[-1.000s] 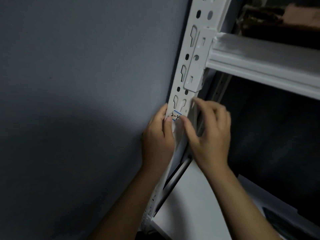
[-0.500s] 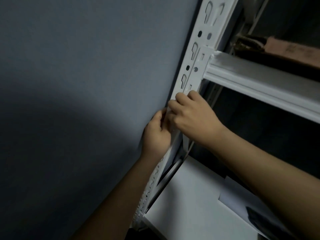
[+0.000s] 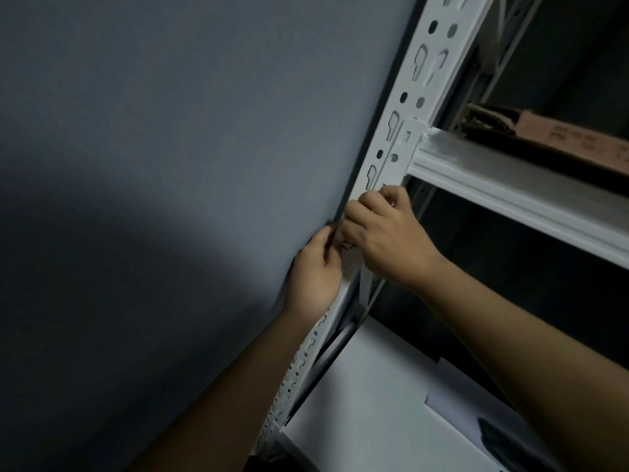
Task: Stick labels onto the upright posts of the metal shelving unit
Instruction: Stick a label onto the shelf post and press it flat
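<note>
Label (image 3: 348, 246), a small white slip with dark handwriting, is seen flat against the front face of the white upright post (image 3: 413, 97) of the metal shelving unit, just below the bracket where the shelf beam (image 3: 517, 202) meets the post. Only a narrow part of the label is visible between the two hands; its edges are hidden.

The left hand (image 3: 315, 274) is placed at the post's outer edge, next to the grey wall (image 3: 170, 165), with the thumb laid on or beside the label's left side. Whether the label is pinched or merely pressed cannot be told. The right hand (image 3: 384, 236) is set over the label from the shelf side, its fingers curled with the knuckles up and the fingertips against the post; what lies under them is hidden, so its grasp cannot be told either.

The post's outer edge is set close to the wall, and little room is left there for the left hand. More open space is found on the right, under the shelf beam, where the bay is dark and deep. Below the hands the post runs down to the corner of a lower white shelf (image 3: 357, 403), on which a sheet of paper (image 3: 452, 386) is laid. On the upper shelf, a cardboard box (image 3: 561, 137) is seen behind the beam's edge.
</note>
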`<state>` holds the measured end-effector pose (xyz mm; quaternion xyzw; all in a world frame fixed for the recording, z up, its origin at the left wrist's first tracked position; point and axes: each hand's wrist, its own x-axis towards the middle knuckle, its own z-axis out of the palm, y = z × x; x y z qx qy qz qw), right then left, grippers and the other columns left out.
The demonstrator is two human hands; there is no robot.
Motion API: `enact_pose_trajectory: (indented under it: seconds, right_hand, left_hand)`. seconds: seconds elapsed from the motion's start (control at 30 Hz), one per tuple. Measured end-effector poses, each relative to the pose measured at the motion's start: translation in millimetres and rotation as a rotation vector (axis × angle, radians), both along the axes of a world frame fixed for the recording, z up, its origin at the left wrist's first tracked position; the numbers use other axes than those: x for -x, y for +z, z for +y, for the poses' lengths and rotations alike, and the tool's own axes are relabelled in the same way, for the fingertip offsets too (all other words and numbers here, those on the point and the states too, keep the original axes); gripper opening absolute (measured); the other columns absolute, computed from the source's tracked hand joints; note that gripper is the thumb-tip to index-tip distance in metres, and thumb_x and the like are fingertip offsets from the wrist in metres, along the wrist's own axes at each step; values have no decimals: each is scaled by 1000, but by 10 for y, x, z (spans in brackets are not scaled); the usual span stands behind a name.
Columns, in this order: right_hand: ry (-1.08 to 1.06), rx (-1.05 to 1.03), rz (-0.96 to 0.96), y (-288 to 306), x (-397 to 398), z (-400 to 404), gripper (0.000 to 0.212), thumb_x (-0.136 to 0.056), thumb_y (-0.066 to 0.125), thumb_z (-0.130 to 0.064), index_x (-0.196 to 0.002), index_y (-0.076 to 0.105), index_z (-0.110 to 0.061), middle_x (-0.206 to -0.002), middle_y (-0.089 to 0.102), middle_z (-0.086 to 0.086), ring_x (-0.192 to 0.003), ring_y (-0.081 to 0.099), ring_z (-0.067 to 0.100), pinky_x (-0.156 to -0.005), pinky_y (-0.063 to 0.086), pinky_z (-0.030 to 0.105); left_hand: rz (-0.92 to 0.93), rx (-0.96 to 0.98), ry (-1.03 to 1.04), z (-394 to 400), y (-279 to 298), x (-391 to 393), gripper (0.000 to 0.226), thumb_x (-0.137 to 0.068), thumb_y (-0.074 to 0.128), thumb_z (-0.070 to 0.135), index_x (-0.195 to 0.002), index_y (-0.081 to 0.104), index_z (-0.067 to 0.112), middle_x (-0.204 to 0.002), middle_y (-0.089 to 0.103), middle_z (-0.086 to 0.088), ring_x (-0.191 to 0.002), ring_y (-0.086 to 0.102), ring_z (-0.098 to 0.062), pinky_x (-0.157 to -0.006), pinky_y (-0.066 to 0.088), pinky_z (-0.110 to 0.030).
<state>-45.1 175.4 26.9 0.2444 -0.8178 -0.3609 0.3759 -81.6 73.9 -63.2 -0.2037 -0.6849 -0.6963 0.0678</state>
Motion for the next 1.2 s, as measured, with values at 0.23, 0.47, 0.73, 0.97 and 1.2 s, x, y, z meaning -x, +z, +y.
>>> enact_pose_trajectory:
  seconds: [0.23, 0.47, 0.73, 0.97, 1.2]
  right_hand:
    - [-21, 24, -113, 71, -32, -10, 35, -80, 30, -7, -77, 64, -12, -82, 57, 5, -80, 56, 28, -77, 30, 39]
    - [-40, 28, -120, 69, -110, 22, 38, -79, 25, -3, -79, 63, -8, -83, 57, 8, -82, 58, 29, -84, 31, 39]
    - [-92, 88, -96, -49, -396, 390, 19, -69, 59, -3, -86, 65, -10, -88, 58, 7, -93, 51, 28, -88, 30, 40]
    - [44, 1158, -223, -309, -679, 286, 6, -87, 63, -4, -86, 65, -9, -88, 52, -5, -80, 50, 8, -71, 39, 16]
    - [163, 1890, -245, -436, -576, -40, 7, -91, 60, -3, -89, 67, -5, -77, 67, -1, -72, 62, 1, -76, 52, 19]
  left_hand:
    - [-2, -1, -17, -1, -4, 14, 43, -94, 43, 2, -136, 48, 11, -129, 59, -6, -120, 55, -16, -106, 40, -32]
    - [-25, -27, -28, -4, -20, -14, 41, -95, 43, 4, -135, 49, 12, -126, 61, -5, -115, 58, -15, -104, 43, -33]
    - [-49, -46, -31, 12, -66, -106, 44, -94, 44, 7, -137, 46, 17, -133, 56, 2, -122, 53, -11, -108, 39, -35]
    - [-53, 35, 48, 29, 28, -319, 48, -94, 44, 8, -141, 40, 16, -139, 50, -3, -127, 47, -16, -110, 35, -35]
    - [58, 102, 118, -64, 133, -454, 38, -94, 45, 3, -130, 53, 12, -131, 49, -4, -123, 48, -17, -107, 37, -32]
